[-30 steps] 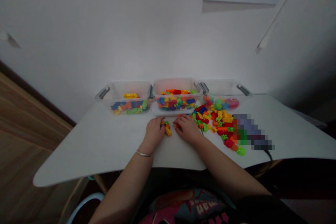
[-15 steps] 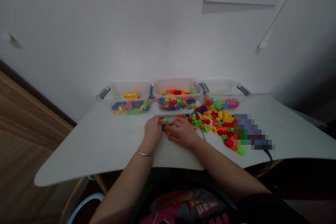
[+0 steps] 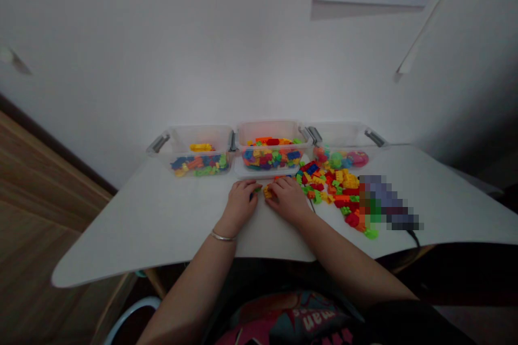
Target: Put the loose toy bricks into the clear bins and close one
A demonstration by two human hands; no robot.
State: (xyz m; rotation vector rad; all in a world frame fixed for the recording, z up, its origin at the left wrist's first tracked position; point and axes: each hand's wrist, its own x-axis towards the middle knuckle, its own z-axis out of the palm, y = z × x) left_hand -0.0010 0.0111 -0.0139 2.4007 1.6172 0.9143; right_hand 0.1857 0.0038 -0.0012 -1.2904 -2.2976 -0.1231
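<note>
Low over the white table, my left hand (image 3: 240,202) has its fingers closed, with a bit of a green building block (image 3: 258,190) showing at the fingertips; the rest is covered. Just to the right, my right hand (image 3: 289,202) grips a yellow building block (image 3: 267,192) between thumb and fingers. A small gap separates the two hands. Right beside my right hand spreads a loose pile of coloured building blocks (image 3: 342,179), red, yellow, green, orange and blue.
Along the wall stand a left clear bin (image 3: 202,135), a middle clear bin (image 3: 275,128) and a right clear bin (image 3: 343,135), each with coloured pieces inside. A pixelated item (image 3: 388,202) with a black cable (image 3: 416,242) lies to the right on the white table (image 3: 154,232).
My hands have drawn slightly apart, my right one shifting right with the yellow block. The cluster of blocks formerly visible between them has been split or covered.
</note>
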